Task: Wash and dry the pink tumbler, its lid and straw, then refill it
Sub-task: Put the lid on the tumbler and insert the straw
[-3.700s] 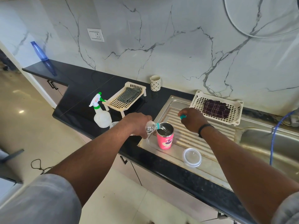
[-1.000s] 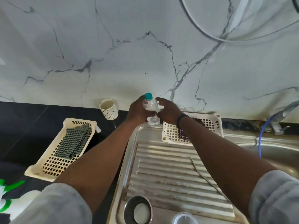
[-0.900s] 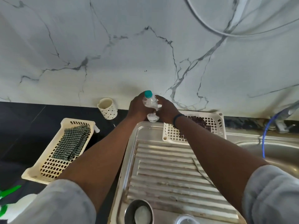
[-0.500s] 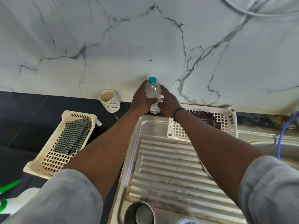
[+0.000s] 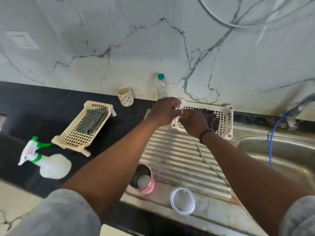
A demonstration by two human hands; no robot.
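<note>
The pink tumbler (image 5: 147,186) stands upright and uncovered on the steel drainboard (image 5: 177,155), near its front edge, with water inside. Its clear lid (image 5: 182,200) lies flat to its right. The thin metal straw (image 5: 210,165) lies across the ridges further right. A clear water bottle (image 5: 161,87) with a teal cap stands upright against the wall. My left hand (image 5: 163,111) and my right hand (image 5: 193,123) are close together just below the bottle, over the left end of a cream basket. Neither holds anything.
The cream basket (image 5: 227,120) holds a dark cloth. Another cream basket (image 5: 71,140) with a checked cloth, a spray bottle (image 5: 47,162) and a patterned cup (image 5: 125,96) are on the black counter to the left. The sink basin (image 5: 281,155), blue hose (image 5: 272,133) and tap (image 5: 296,114) are right.
Both hands had the capped bottle at the wall; now it stands there alone and my hands have drawn back towards me. The view has tilted down, showing the tumbler and lid.
</note>
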